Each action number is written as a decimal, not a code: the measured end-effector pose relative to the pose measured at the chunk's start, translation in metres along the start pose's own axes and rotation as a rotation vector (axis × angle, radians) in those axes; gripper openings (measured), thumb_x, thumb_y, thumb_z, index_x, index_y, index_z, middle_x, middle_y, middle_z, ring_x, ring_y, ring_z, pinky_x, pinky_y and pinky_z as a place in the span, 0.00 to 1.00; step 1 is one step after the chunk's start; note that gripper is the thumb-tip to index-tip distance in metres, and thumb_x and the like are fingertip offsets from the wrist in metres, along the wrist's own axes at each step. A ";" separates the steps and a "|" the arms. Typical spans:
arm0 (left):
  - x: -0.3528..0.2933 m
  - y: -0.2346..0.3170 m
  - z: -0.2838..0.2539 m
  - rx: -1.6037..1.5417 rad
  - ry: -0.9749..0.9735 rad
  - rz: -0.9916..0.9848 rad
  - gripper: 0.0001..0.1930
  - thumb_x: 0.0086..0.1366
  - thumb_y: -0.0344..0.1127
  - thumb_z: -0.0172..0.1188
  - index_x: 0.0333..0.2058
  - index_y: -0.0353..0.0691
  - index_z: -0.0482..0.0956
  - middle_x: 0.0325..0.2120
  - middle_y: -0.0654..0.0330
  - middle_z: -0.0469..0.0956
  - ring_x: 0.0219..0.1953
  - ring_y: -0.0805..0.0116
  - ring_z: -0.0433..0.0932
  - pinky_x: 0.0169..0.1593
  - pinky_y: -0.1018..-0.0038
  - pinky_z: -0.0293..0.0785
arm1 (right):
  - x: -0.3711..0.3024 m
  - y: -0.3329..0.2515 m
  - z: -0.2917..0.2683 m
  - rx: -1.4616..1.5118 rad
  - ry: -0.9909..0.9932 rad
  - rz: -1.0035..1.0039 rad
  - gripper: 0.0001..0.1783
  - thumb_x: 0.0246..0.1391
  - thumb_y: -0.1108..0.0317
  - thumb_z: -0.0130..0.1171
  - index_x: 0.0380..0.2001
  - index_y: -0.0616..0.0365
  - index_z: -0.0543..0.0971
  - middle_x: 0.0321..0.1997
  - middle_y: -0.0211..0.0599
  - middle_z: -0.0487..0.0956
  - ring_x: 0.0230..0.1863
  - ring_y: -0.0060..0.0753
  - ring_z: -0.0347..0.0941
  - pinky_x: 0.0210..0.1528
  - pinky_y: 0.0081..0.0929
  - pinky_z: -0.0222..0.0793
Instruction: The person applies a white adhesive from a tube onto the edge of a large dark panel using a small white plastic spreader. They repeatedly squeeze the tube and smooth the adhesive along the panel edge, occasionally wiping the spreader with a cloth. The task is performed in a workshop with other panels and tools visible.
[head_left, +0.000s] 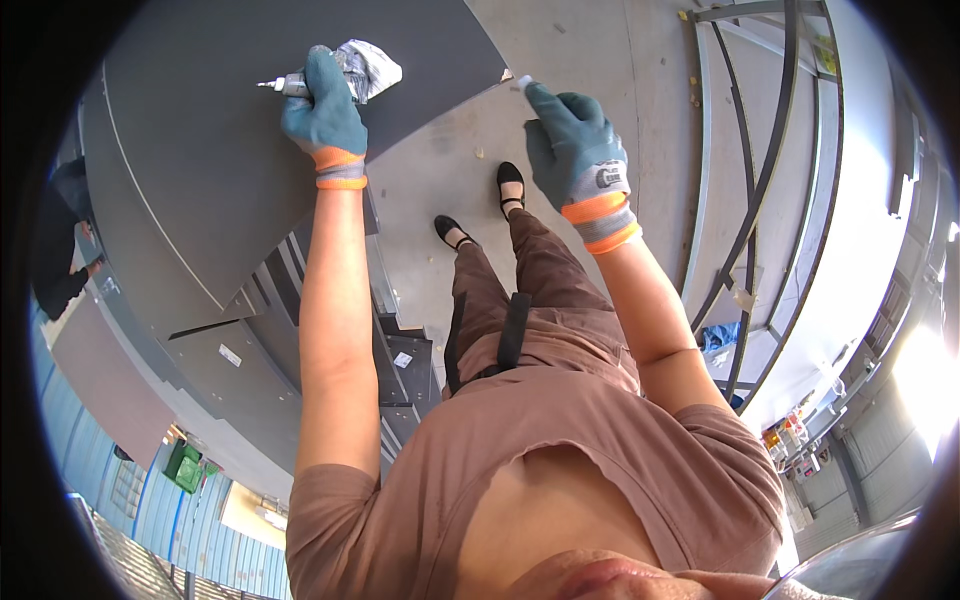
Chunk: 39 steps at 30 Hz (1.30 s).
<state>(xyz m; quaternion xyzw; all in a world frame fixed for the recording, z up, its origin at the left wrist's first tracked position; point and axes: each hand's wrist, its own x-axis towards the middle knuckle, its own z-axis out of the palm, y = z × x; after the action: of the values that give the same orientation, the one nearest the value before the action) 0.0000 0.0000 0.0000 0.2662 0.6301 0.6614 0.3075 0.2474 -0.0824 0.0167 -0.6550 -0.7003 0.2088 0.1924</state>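
My left hand (pixel 325 118), in a blue-grey coated glove with an orange cuff, is closed around a crumpled white and silver squeeze tube (pixel 372 70). The tube's pointed nozzle (pixel 272 84) sticks out to the left, over a large dark grey panel (pixel 200 150). My right hand (pixel 582 140), gloved the same way, is off to the right of the panel's corner. Between its thumb and fingertips it pinches a small whitish piece (pixel 525 82), too small to tell for sure what it is.
More dark panels (pixel 235 350) lie stacked at the left. A metal frame rack (pixel 750 190) stands along the right, above a concrete floor (pixel 640 100). At the far left edge, another person (pixel 65 245) stands beside the panels. A green bin (pixel 183 466) is at the lower left.
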 end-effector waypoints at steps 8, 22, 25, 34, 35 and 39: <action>-0.015 -0.003 0.001 0.072 0.021 -0.064 0.14 0.66 0.41 0.68 0.33 0.32 0.84 0.32 0.63 0.83 0.33 0.75 0.79 0.41 0.74 0.77 | -0.002 0.005 -0.003 -0.030 -0.095 0.020 0.24 0.57 0.64 0.65 0.58 0.36 0.80 0.49 0.44 0.81 0.42 0.55 0.82 0.43 0.49 0.80; -0.017 0.023 -0.009 -0.061 -0.115 -0.177 0.16 0.66 0.45 0.69 0.32 0.36 0.85 0.29 0.68 0.82 0.29 0.79 0.77 0.35 0.78 0.73 | -0.011 0.005 -0.040 0.408 -0.028 0.053 0.23 0.55 0.66 0.66 0.56 0.51 0.81 0.42 0.48 0.82 0.40 0.50 0.81 0.44 0.40 0.78; -0.032 0.044 -0.020 0.081 -0.320 -0.239 0.18 0.68 0.48 0.67 0.37 0.35 0.87 0.29 0.68 0.84 0.31 0.80 0.78 0.35 0.78 0.74 | -0.008 -0.023 -0.055 0.505 0.001 0.020 0.22 0.56 0.68 0.66 0.55 0.55 0.81 0.40 0.47 0.82 0.39 0.49 0.80 0.44 0.37 0.76; -0.076 0.113 -0.072 -0.022 -0.505 -0.319 0.10 0.71 0.35 0.66 0.30 0.38 0.81 0.25 0.73 0.76 0.28 0.87 0.69 0.30 0.83 0.65 | 0.068 -0.101 -0.022 0.571 0.021 -0.139 0.18 0.61 0.66 0.63 0.53 0.58 0.82 0.40 0.45 0.85 0.40 0.44 0.82 0.45 0.35 0.77; -0.076 0.116 -0.082 -0.018 -0.513 -0.339 0.10 0.71 0.34 0.66 0.30 0.38 0.81 0.25 0.73 0.75 0.28 0.87 0.69 0.30 0.82 0.64 | 0.075 -0.111 -0.012 0.630 -0.053 -0.078 0.18 0.62 0.65 0.62 0.53 0.59 0.82 0.40 0.44 0.85 0.40 0.42 0.82 0.45 0.34 0.78; -0.071 0.107 -0.130 -0.020 -0.484 -0.381 0.15 0.73 0.35 0.63 0.25 0.41 0.76 0.22 0.75 0.70 0.25 0.88 0.65 0.28 0.81 0.61 | 0.077 -0.165 0.002 1.291 -0.410 0.242 0.19 0.67 0.60 0.60 0.50 0.65 0.83 0.38 0.36 0.85 0.39 0.25 0.82 0.43 0.27 0.78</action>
<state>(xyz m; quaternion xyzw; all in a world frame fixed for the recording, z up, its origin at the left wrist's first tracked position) -0.0564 -0.1420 0.1005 0.2900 0.5706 0.5151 0.5700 0.1027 -0.0147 0.1045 -0.4301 -0.3798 0.7240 0.3829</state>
